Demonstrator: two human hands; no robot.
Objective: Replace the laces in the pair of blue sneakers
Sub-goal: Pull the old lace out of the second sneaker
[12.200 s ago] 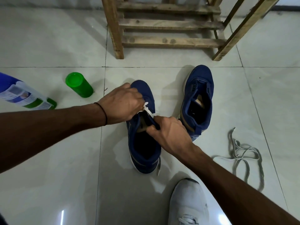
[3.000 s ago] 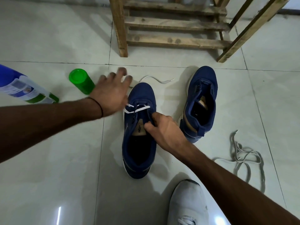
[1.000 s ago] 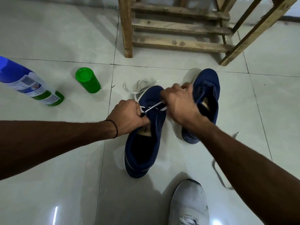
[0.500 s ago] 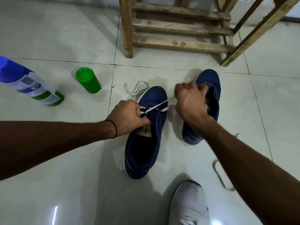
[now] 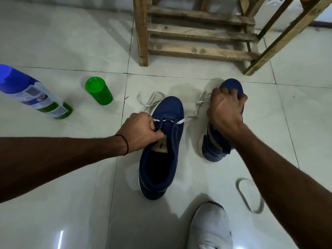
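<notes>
Two blue sneakers stand on the tiled floor. The left sneaker (image 5: 161,148) has a white lace (image 5: 181,121) threaded across its front eyelets; one end loops on the floor by its toe, the other runs right. My left hand (image 5: 140,133) grips the sneaker's left eyelet edge near the tongue. My right hand (image 5: 224,110) holds the lace's right end, pulled out over the unlaced right sneaker (image 5: 218,150), which it partly hides.
An old grey lace (image 5: 249,196) lies on the floor at the right, under my forearm. A green cylinder (image 5: 98,91) and a blue-capped spray can (image 5: 34,93) sit at left. A wooden rack (image 5: 197,33) stands behind. A white shoe (image 5: 210,229) is at the bottom.
My right hand has drawn the lace farther to the right and away, over the right sneaker's toe. The left hand has stayed on the left sneaker's eyelet edge.
</notes>
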